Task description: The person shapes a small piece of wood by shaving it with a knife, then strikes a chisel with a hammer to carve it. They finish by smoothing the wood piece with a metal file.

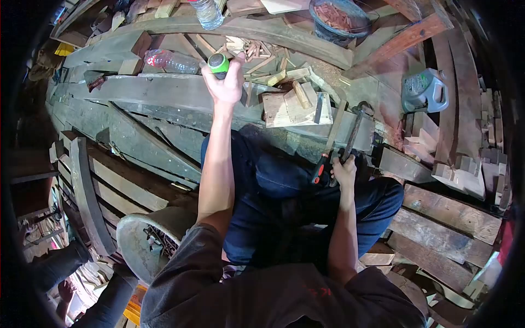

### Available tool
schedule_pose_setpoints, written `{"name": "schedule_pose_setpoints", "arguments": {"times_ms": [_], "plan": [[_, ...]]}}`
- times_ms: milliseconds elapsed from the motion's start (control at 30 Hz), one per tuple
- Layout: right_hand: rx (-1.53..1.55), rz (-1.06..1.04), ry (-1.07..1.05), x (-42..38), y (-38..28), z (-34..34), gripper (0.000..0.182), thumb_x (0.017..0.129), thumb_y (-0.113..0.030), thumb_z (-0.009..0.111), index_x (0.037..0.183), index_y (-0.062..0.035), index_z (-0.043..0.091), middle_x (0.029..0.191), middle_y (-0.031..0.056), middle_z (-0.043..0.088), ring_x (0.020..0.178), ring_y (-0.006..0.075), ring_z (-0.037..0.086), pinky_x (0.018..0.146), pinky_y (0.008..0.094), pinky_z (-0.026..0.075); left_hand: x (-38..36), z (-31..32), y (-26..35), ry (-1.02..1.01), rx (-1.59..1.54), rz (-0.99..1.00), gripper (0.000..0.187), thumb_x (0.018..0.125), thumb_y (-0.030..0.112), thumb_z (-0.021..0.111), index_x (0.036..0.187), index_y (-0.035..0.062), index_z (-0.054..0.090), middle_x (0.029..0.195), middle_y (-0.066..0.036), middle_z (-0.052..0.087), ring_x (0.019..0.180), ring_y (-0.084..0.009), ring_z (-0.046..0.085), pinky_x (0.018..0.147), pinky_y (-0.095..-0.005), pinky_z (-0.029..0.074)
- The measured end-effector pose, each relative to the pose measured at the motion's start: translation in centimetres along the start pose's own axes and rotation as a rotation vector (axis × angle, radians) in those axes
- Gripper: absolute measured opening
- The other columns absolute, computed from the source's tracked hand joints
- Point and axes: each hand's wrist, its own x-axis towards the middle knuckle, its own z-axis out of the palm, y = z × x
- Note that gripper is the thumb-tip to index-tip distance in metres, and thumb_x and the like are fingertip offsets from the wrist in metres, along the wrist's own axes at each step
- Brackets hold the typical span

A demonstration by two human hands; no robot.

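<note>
My left hand (pixel 225 85) is raised over the planks, fingers wrapped round a green-and-black cylinder (pixel 218 64) with a pale round end; its exact kind does not show. By my right knee, my right hand (pixel 344 170) grips a long dark metal bar tool (pixel 354 131) with a hooked head, which looks like a bar clamp. Just left of that hand is a handsaw (pixel 319 169) with a red-and-black handle, its blade pointing away from me. Ahead of my knees lie wooden boards (pixel 273 112) with a short stick (pixel 301 95) on top.
A clear plastic bottle (pixel 174 61) lies left of my left hand; another bottle (pixel 208 13) stands beyond. Wood chips fill a bucket (pixel 339 22). A grey jug (pixel 424 91) stands at right. A pail of nails (pixel 136 235) sits by my left side. Another person's legs (pixel 109 295) show lower left.
</note>
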Motion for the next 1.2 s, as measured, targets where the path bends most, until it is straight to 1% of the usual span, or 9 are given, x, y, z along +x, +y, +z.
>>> {"name": "schedule_pose_setpoints", "arguments": {"times_ms": [133, 433, 533, 700, 833, 933, 1033, 1100, 1200], "plan": [[-0.026, -0.012, -0.001, 0.1, 0.1, 0.0, 0.029, 0.087, -0.016, 0.065, 0.100, 0.0028, 0.046, 0.069, 0.0116, 0.063, 0.051, 0.0178, 0.064, 0.043, 0.0313, 0.052, -0.4, 0.7, 0.7, 0.049, 0.075, 0.090, 0.012, 0.085, 0.004, 0.067, 0.082, 0.0039, 0.055, 0.058, 0.001, 0.051, 0.043, -0.0070, 0.041, 0.040, -0.0241, 0.030], [-0.037, -0.015, -0.005, 0.0, -0.1, -0.2, 0.028, 0.087, -0.015, 0.065, 0.100, 0.0028, 0.047, 0.069, 0.0110, 0.063, 0.052, 0.0181, 0.064, 0.044, 0.0315, 0.052, -0.2, 0.1, -0.1, -0.015, -0.015, -0.041, 0.014, 0.086, 0.003, 0.067, 0.083, 0.0039, 0.053, 0.056, 0.000, 0.048, 0.041, -0.0077, 0.039, 0.039, -0.0248, 0.030], [-0.029, -0.013, -0.006, 0.0, 0.1, -0.1, 0.028, 0.087, -0.015, 0.065, 0.100, 0.0026, 0.048, 0.069, 0.0110, 0.063, 0.051, 0.0179, 0.064, 0.043, 0.0312, 0.052, -0.1, -0.3, 0.1, -0.073, -0.011, -0.074, 0.015, 0.086, 0.004, 0.068, 0.082, 0.0035, 0.053, 0.059, -0.001, 0.052, 0.045, -0.0076, 0.043, 0.042, -0.0244, 0.034], [0.000, 0.004, -0.006, 0.2, 0.3, 0.0, 0.029, 0.087, -0.015, 0.065, 0.101, 0.0031, 0.047, 0.069, 0.0103, 0.062, 0.051, 0.0171, 0.063, 0.043, 0.0309, 0.051, -0.7, 0.5, 0.6, 0.024, 0.089, -0.003, 0.019, 0.084, 0.006, 0.071, 0.089, 0.0023, 0.053, 0.074, -0.003, 0.061, 0.063, -0.0095, 0.054, 0.059, -0.0260, 0.045], [-0.014, 0.018, -0.009, 0.0, -0.1, -0.2, 0.031, 0.087, -0.015, 0.065, 0.104, 0.0031, 0.047, 0.069, 0.0098, 0.062, 0.051, 0.0163, 0.062, 0.042, 0.0307, 0.050, -0.6, 0.0, 0.1, 0.013, 0.165, 0.017, 0.022, 0.084, 0.008, 0.072, 0.094, 0.0019, 0.053, 0.079, -0.004, 0.062, 0.070, -0.0108, 0.056, 0.066, -0.0276, 0.047], [0.017, -0.011, -0.020, 0.4, 0.6, 0.0, 0.040, 0.086, -0.020, 0.067, 0.106, 0.0046, 0.043, 0.069, 0.0171, 0.066, 0.053, 0.0238, 0.067, 0.045, 0.0349, 0.054, -0.8, 0.2, 0.2, 0.034, 0.146, 0.000, 0.023, 0.085, 0.008, 0.071, 0.095, 0.0018, 0.051, 0.080, -0.004, 0.063, 0.071, -0.0108, 0.057, 0.067, -0.0273, 0.048], [-0.007, 0.026, -0.014, 0.2, 0.3, 0.0, 0.032, 0.087, -0.015, 0.066, 0.105, 0.0029, 0.047, 0.071, 0.0102, 0.063, 0.051, 0.0163, 0.062, 0.042, 0.0306, 0.050, -0.7, 0.1, -0.1, 0.016, 0.157, -0.007, 0.024, 0.085, 0.007, 0.070, 0.097, 0.0017, 0.050, 0.080, -0.005, 0.063, 0.071, -0.0108, 0.058, 0.067, -0.0271, 0.048], [-0.007, 0.026, -0.006, 0.3, 0.4, 0.0, 0.032, 0.087, -0.015, 0.066, 0.104, 0.0027, 0.047, 0.071, 0.0099, 0.063, 0.050, 0.0162, 0.062, 0.042, 0.0304, 0.050, -0.1, -0.8, -0.6, -0.072, 0.148, -0.071, 0.025, 0.086, 0.006, 0.069, 0.099, 0.0017, 0.049, 0.080, -0.005, 0.063, 0.070, -0.0101, 0.058, 0.064, -0.0264, 0.048], [0.004, 0.002, 0.006, 0.5, 0.8, 0.1, 0.029, 0.087, -0.016, 0.067, 0.101, 0.0028, 0.049, 0.068, 0.0102, 0.062, 0.049, 0.0171, 0.062, 0.042, 0.0314, 0.049, -0.4, -0.3, -0.7, -0.023, 0.135, 0.009, 0.020, 0.086, 0.005, 0.068, 0.096, 0.0026, 0.051, 0.072, -0.003, 0.060, 0.060, -0.0079, 0.053, 0.054, -0.0244, 0.043]]}}
